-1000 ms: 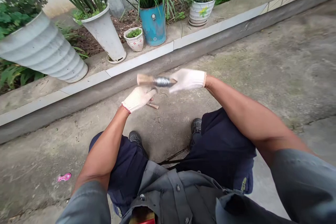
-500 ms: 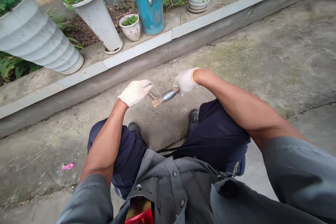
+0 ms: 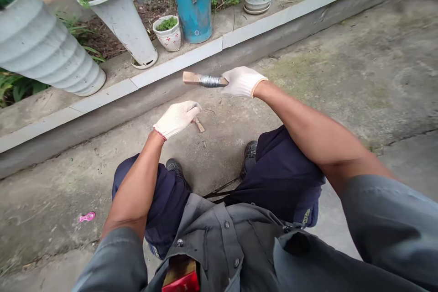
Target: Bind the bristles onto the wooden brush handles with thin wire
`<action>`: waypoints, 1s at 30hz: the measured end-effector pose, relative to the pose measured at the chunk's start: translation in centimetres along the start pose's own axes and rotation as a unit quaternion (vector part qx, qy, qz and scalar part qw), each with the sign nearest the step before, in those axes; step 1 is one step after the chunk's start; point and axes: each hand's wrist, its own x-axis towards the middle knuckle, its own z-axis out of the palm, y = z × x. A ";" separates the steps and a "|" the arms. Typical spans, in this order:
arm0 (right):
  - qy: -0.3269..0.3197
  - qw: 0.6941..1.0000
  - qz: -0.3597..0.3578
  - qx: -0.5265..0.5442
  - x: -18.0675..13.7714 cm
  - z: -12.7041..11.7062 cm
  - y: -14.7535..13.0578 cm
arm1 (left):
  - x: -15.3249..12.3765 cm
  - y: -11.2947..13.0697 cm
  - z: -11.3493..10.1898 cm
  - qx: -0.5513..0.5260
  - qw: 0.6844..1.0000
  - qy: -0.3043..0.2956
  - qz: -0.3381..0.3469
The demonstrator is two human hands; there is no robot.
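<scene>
Pointing its blunt bare end leftward, the wire-wound wooden piece (image 3: 209,81) hangs over the concrete (image 3: 226,155), long axis nearly crosswise; right hand (image 3: 242,81) clamped on its right end. Left hand (image 3: 178,118), nearer the body, fingers closed on a short stick (image 3: 200,125), free end slanting rightward and bodyward. Beyond: tiled kerb (image 3: 178,66), blue pot (image 3: 193,11).
</scene>
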 end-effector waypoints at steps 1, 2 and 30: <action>-0.011 0.999 0.010 -0.031 0.2 0.5 0.0 | 0.0 -0.1 0.0 0.008 1.000 0.000 0.000; -0.035 0.998 0.011 -0.059 0.3 1.0 0.0 | -0.1 -0.2 0.1 0.016 1.000 0.000 0.000; -0.166 0.983 -0.050 -0.067 -1.0 2.1 -0.1 | 0.1 -0.7 0.3 0.041 0.999 -0.002 0.001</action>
